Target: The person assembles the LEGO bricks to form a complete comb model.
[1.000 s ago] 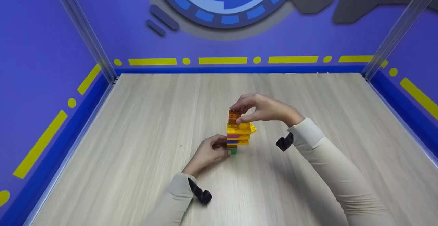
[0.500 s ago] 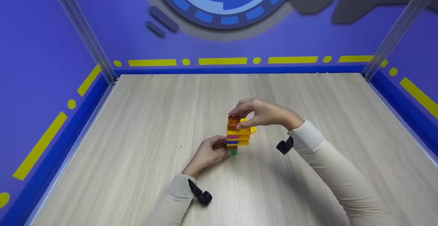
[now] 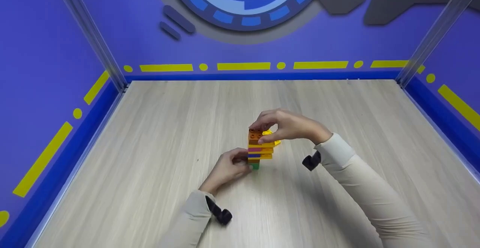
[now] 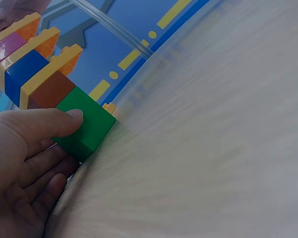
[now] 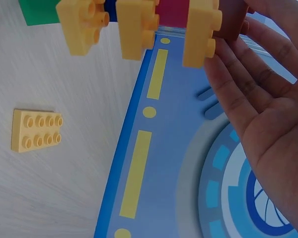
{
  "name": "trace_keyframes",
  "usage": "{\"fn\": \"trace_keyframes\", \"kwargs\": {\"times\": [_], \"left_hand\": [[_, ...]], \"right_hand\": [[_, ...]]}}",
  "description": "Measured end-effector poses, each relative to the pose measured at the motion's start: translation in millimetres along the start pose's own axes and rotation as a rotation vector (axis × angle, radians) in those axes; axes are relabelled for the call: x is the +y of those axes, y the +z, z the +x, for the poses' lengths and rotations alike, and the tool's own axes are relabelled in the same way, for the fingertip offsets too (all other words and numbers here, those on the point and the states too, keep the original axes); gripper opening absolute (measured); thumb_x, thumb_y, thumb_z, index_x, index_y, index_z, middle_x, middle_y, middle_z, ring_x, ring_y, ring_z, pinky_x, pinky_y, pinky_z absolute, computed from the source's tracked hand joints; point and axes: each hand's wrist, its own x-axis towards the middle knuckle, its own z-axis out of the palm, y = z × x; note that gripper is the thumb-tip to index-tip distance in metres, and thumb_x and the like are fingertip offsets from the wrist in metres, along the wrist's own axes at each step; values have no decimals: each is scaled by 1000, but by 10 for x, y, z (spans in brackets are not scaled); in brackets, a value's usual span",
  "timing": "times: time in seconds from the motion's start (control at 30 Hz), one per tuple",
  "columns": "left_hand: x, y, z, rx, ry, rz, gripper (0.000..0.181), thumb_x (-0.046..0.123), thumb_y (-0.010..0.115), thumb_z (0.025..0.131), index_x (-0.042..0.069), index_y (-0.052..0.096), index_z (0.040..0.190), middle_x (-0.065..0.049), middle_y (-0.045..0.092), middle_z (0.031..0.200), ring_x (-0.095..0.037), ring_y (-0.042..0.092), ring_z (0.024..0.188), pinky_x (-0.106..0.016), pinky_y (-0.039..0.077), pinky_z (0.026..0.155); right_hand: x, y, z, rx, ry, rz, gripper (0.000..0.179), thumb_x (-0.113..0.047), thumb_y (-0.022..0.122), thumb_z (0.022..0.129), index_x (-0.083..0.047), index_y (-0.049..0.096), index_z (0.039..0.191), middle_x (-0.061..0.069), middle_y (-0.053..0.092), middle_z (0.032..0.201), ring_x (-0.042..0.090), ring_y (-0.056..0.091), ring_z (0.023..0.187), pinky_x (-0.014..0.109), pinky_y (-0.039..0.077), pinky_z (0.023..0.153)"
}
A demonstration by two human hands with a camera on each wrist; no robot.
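Observation:
A tower of toy building bricks (image 3: 255, 155) stands upright on the table. It has a green brick (image 4: 92, 121) at the bottom, then brown, blue and magenta bricks, with yellow plates between them jutting out to one side. My left hand (image 3: 228, 166) grips the tower low down, its thumb on the green brick. With thumb and fingers, my right hand (image 3: 290, 125) pinches an orange-brown brick (image 3: 255, 136) at the top, right at the uppermost yellow plate (image 5: 201, 34). Part of that brick is hidden behind the fingers in the right wrist view.
One loose yellow plate (image 5: 37, 130) lies studs up on the wooden table (image 3: 168, 128) behind the tower, mostly hidden in the head view. Blue panels (image 3: 240, 49) wall the table at the back and both sides.
My right hand has come down with the orange-brown brick, from above the tower to its top yellow plate. My left hand has stayed on the base.

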Motion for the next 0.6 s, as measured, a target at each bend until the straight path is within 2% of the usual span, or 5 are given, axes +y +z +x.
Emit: {"fn": "trace_keyframes", "kwargs": {"times": [0.03,0.2,0.27,0.43,0.6], "left_hand": [[0,1,0,1,5,2,41,15,74,81,14,64,120,-4,67,117,-16,62,105,-36,50,96],[248,-14,-102,0,11,-9,39,5,70,82,5,63,120,-13,66,117,-26,62,107,-44,49,97],[276,-12,-114,-1,5,-16,39,2,69,81,2,62,120,-16,65,118,-30,61,108,-47,48,98],[32,16,-12,2,3,-12,41,6,72,81,6,62,121,-12,65,119,-26,61,109,-44,48,99],[-16,15,16,8,7,-4,40,10,73,80,10,64,119,-7,67,117,-20,62,106,-38,50,96]], "right_hand": [[-3,1,-1,-2,1,1,38,-27,71,87,-10,66,121,3,66,108,16,64,99,37,54,90],[-20,-1,-2,-15,17,-10,38,-26,70,87,-10,66,122,3,66,108,16,64,100,33,54,90],[-20,-1,1,-20,16,-13,38,-25,70,88,-9,65,122,4,66,108,17,65,100,35,54,90],[-30,-7,12,-32,16,-16,38,-23,70,88,-8,65,122,5,65,108,18,65,101,39,54,91],[-58,-21,23,-48,31,-21,38,-24,71,87,-7,66,121,5,65,107,19,65,102,40,53,92]]}}
